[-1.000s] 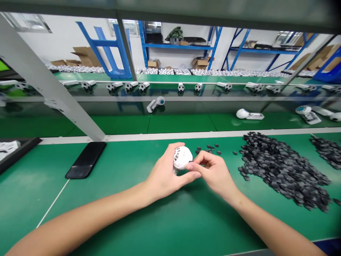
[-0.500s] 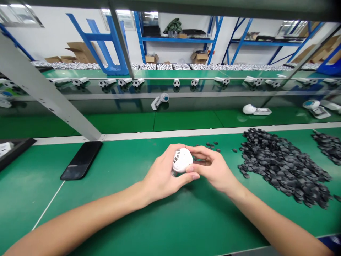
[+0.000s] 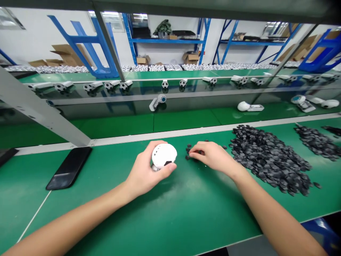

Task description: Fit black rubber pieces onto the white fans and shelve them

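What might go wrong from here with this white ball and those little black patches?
The white ball rests in the left hand alone, so it might slip and roll along the green bench mat. The right hand is among loose black patches, which could get knocked into the big pile and mixed up.

Green bench mat (image 3: 106, 160) gives the left hand (image 3: 147, 167) room toward the black phone (image 3: 69, 168).
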Action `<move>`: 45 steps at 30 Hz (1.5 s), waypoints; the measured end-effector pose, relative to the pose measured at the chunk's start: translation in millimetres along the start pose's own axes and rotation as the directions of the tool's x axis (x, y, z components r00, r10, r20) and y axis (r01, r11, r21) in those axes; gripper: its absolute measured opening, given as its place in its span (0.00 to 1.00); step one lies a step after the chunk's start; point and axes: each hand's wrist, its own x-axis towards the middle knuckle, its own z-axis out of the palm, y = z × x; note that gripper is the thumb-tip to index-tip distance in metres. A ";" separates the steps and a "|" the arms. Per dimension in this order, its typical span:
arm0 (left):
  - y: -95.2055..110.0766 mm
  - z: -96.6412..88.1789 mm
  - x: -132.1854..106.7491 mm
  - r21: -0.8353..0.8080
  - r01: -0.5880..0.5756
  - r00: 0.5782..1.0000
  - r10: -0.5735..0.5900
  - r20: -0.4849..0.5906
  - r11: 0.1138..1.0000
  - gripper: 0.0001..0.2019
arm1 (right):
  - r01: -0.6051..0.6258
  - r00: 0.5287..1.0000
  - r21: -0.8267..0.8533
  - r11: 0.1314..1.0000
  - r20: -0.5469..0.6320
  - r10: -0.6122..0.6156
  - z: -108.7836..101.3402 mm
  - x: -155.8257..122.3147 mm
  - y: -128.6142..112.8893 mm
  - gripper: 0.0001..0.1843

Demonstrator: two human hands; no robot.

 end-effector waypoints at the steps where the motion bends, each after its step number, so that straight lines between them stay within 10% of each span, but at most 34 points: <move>1: -4.0 1.0 -1.0 -0.043 -0.050 0.997 0.047 -0.066 0.998 0.30 | 0.001 1.000 -0.054 0.999 0.018 0.000 2.5 -0.8 -1.3 0.09; 10: -46.7 17.6 6.7 0.159 -0.369 0.907 0.392 -0.156 0.916 0.36 | 0.025 0.998 -0.201 0.979 0.054 -0.015 24.1 1.1 -10.7 0.11; 17: -47.1 24.8 -9.7 0.261 -0.164 0.976 0.194 -0.094 0.951 0.36 | -0.042 0.999 -0.180 0.983 -0.008 0.042 31.1 5.6 -12.0 0.08; 21: -43.2 26.1 -11.2 0.134 -0.015 0.998 0.023 -0.055 0.991 0.37 | -0.127 0.990 0.242 0.962 -0.035 0.140 25.3 2.4 -16.3 0.10; 24: -41.0 26.5 -7.5 0.045 0.018 0.999 -0.016 -0.033 0.999 0.34 | -0.160 0.983 0.649 0.744 0.037 0.179 24.4 -4.2 -29.8 0.12; 28: -38.5 27.5 -5.5 -0.015 0.017 1.000 -0.017 0.004 1.000 0.33 | -0.142 0.989 0.769 0.623 0.084 0.121 35.8 -10.9 -53.0 0.14; 45: -37.9 24.1 -8.6 0.046 -0.013 0.989 0.006 0.144 0.999 0.39 | -0.038 0.987 0.482 0.876 -0.120 0.109 53.9 -11.1 -65.2 0.20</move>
